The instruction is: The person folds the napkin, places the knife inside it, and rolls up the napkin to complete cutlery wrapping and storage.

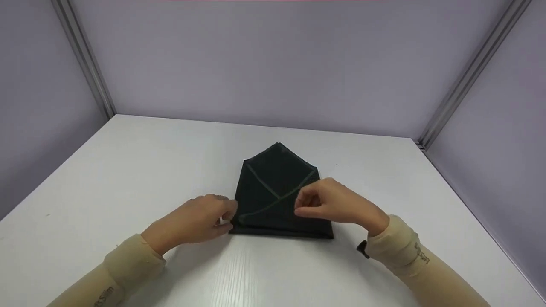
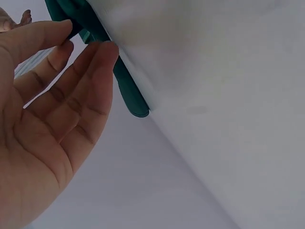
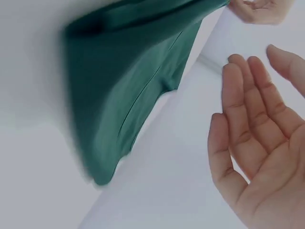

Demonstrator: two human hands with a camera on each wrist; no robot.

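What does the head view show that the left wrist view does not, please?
Only the head view shows the whole folded cloth with its pointed far end, the right hand hovering over its right side, both sleeves and the walls behind. Only the left wrist view shows the left hand from the palm side, with its fingertips touching the cloth's edge, and the cloth's green colour. Both show the white table, the cloth and the left hand at the cloth's near left corner.

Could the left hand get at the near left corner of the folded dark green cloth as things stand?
Probably yes. The left hand rests on the table right beside the cloth, fingertips at its edge in the left wrist view, with nothing between them. The right hand hovers over the other side.
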